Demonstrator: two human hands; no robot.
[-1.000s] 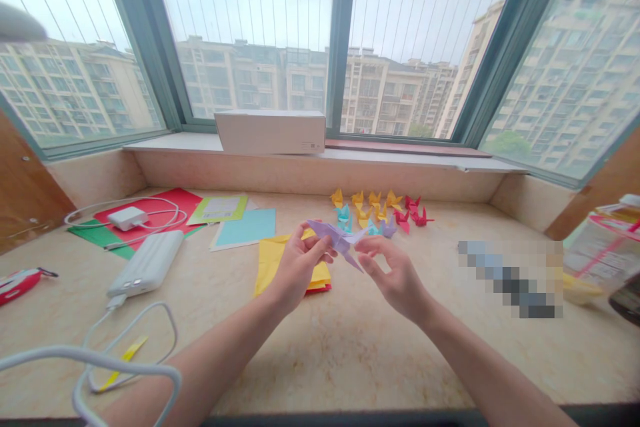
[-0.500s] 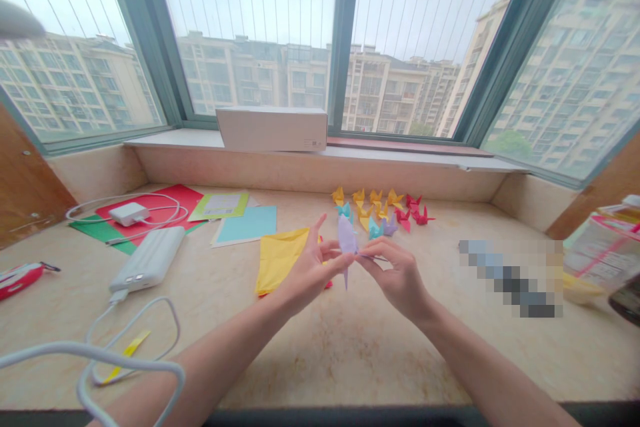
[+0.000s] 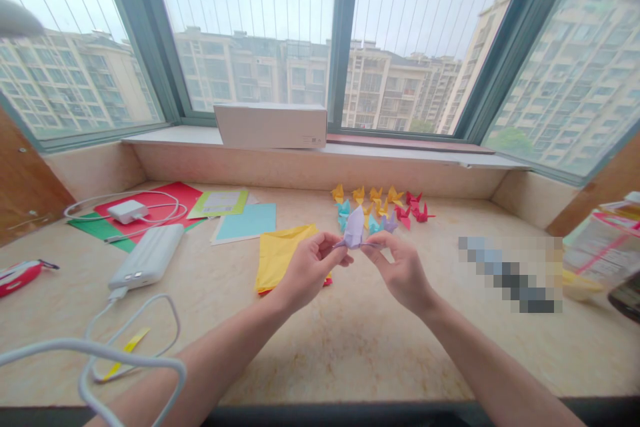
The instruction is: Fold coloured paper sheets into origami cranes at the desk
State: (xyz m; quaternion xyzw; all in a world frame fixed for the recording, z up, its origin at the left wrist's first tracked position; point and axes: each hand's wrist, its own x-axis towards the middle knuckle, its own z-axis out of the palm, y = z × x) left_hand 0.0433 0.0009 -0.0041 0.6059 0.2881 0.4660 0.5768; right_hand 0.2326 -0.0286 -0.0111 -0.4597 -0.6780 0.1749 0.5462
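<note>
Between my two hands, above the counter, is a light purple origami crane (image 3: 354, 227), its pale wing pointing up. My left hand (image 3: 320, 263) pinches the thin folded point on its left side. On the opposite side, my right hand (image 3: 397, 263) grips the other thin point between thumb and fingers. Just behind stand rows of small folded paper cranes: yellow cranes (image 3: 376, 195), red cranes (image 3: 414, 208), blue cranes (image 3: 344, 212) and another purple crane (image 3: 389, 223), some partly covered by the held one. Yellow paper (image 3: 281, 257) lies beside my left hand, with red beneath it.
On the left lie a white power bank (image 3: 147, 257), a charger (image 3: 127, 211) with cables, red paper (image 3: 175, 197), blue paper (image 3: 247, 223) and a red-and-white tool (image 3: 23, 278). A white box (image 3: 270, 127) rests on the window ledge. A plastic container (image 3: 605, 243) stands at right.
My left fingers have shifted from the crane's middle to its left point and curled in. The crane has turned, its lower point no longer hanging down; both points now stretch sideways.
</note>
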